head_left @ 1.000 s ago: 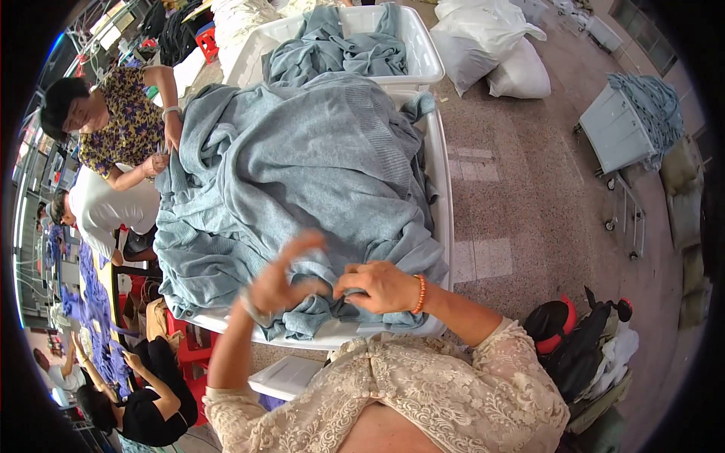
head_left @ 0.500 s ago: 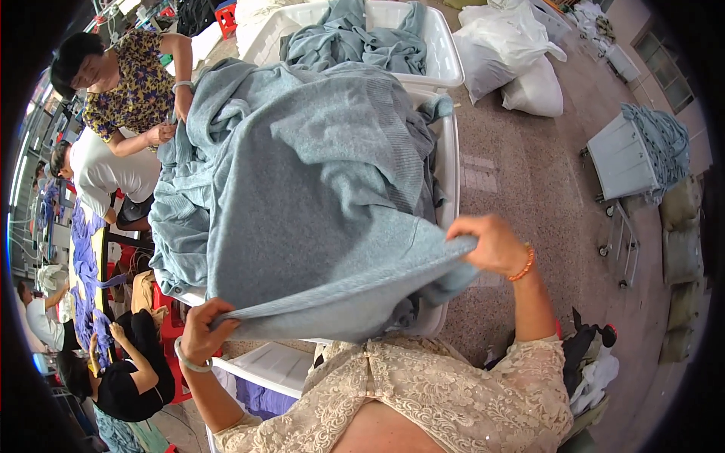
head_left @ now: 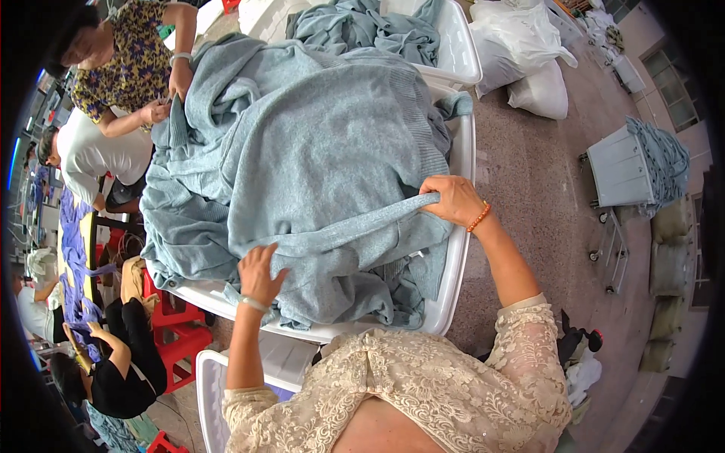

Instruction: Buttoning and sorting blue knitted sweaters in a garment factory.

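While the right hand (head_left: 451,199) is clenched on a stretched band-like edge of the blue-grey knit garment (head_left: 317,151), the left hand (head_left: 259,273) is released: fingers spread, palm down, resting flat on the same fabric lower on the pile. The held edge runs taut from the right fist diagonally down-left toward the left hand. The garment is draped over a heap of like-coloured knitwear filling the white plastic tub (head_left: 458,249), and spills over the tub's left rim. Right hand sits at the tub's right rim; an orange bead bracelet (head_left: 479,217) is on that wrist, a pale bangle (head_left: 254,303) on the left wrist. Both forearms come out of cream lace sleeves (head_left: 529,340). A second white tub (head_left: 461,53) stands behind the first, touching or just beside it, holding more blue-grey knitwear (head_left: 362,26). At top left a co-worker in a patterned yellow and purple shirt (head_left: 128,64) has both hands on the far left edge of the heap; can't tell what exactly they grip. White sacks (head_left: 529,53) lie on the floor to the right of the rear tub. A grey wheeled cart (head_left: 619,166) with blue fabric draped over it stands well apart at far right. Red stools (head_left: 177,332) sit under the tub's left side.
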Motion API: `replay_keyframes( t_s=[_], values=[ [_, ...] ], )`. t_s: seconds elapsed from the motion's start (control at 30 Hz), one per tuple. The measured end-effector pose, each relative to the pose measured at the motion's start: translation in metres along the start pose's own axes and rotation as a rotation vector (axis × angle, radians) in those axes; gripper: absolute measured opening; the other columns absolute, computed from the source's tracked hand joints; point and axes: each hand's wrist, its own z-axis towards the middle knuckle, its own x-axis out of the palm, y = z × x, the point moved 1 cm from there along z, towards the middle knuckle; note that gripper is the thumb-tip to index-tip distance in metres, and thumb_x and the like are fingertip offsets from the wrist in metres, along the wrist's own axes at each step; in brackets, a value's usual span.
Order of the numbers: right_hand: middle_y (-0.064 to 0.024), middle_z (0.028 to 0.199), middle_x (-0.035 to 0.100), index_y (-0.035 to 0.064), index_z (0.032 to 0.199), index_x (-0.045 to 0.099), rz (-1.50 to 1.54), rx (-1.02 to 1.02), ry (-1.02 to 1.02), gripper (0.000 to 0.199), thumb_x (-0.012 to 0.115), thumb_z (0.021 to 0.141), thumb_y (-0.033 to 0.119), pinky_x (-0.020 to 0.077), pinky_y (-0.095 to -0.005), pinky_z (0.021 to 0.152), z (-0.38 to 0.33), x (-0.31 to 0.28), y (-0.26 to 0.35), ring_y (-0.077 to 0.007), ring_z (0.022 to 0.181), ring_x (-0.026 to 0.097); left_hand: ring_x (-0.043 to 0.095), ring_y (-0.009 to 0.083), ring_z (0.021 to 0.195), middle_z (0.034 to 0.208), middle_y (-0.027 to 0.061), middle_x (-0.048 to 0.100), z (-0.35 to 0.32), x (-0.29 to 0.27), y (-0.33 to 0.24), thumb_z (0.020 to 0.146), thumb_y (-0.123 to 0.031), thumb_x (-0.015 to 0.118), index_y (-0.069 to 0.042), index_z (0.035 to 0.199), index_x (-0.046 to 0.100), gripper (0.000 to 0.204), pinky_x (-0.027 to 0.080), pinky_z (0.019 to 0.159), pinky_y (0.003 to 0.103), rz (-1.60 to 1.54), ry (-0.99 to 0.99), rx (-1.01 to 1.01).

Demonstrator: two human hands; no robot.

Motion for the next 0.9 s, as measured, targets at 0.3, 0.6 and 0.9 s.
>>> replay_keyframes(
  t_s=[0.3, 0.6, 0.9],
  values=[
    [-0.0071, 0.077, 0.061, 0.0033, 0.083, 0.059, 0.234, 0.108, 0.112, 0.021, 0.071, 0.07, 0.014, 0.0476, -0.0317, 0.067, 0.021, -0.048, -0.003, -0.0184, 0.073, 0.06, 0.051, 0.0291, 0.106, 0.112, 0.0085, 0.055, 0.044, 0.056, 0.015, 0.064, -0.019, 0.077, -0.016, 0.131, 0.045, 0.074, 0.037, 0.089, 0.044, -0.199, 0.063, 0.03],
    [-0.011, 0.096, 0.063, 0.0077, 0.101, 0.063, -0.182, 0.366, -0.152, 0.022, 0.063, 0.08, 0.014, 0.0476, -0.0369, 0.081, 0.059, -0.048, -0.076, -0.0279, 0.091, 0.061, 0.049, 0.0333, 0.105, 0.117, 0.0153, 0.05, 0.056, 0.035, 0.026, 0.064, -0.018, 0.081, -0.007, 0.12, 0.053, 0.063, 0.041, 0.091, 0.04, -0.526, -0.078, 0.033],
    [-0.022, 0.121, 0.052, 0.0023, 0.132, 0.043, 0.507, 0.494, -0.308, 0.065, 0.07, 0.081, 0.031, 0.0511, -0.0261, 0.049, 0.219, -0.042, -0.085, -0.0141, 0.061, 0.063, 0.047, 0.0246, 0.117, 0.124, 0.0113, 0.052, 0.139, -0.025, 0.092, 0.086, -0.03, 0.065, -0.009, 0.133, 0.044, 0.056, 0.037, 0.093, 0.041, -0.563, -0.538, -0.38]
  ],
)
